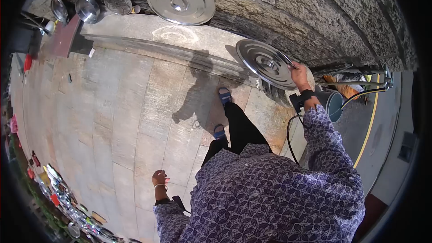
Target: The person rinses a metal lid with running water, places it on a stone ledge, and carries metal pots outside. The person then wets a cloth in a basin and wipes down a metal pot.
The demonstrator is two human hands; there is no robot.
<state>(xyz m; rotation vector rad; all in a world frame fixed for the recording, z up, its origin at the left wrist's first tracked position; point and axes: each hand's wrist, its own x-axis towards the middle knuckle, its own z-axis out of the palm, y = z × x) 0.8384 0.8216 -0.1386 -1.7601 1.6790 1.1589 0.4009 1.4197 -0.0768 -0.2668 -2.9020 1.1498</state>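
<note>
Evidently the step in hand is handling a metal lid [266, 64] — the right hand [299, 76] grips its rim by the stone ledge's [123, 26] right end; keeping it steady probably calls for a firm pinch. The left hand [159, 177] hangs half-curled above sunlit paving [117, 121], its contents unclear. Against the rough wall [288, 6], a second lid [181, 2] leans along the ledge's back edge — a metal bowl [87, 10] sits near the left end.
</note>
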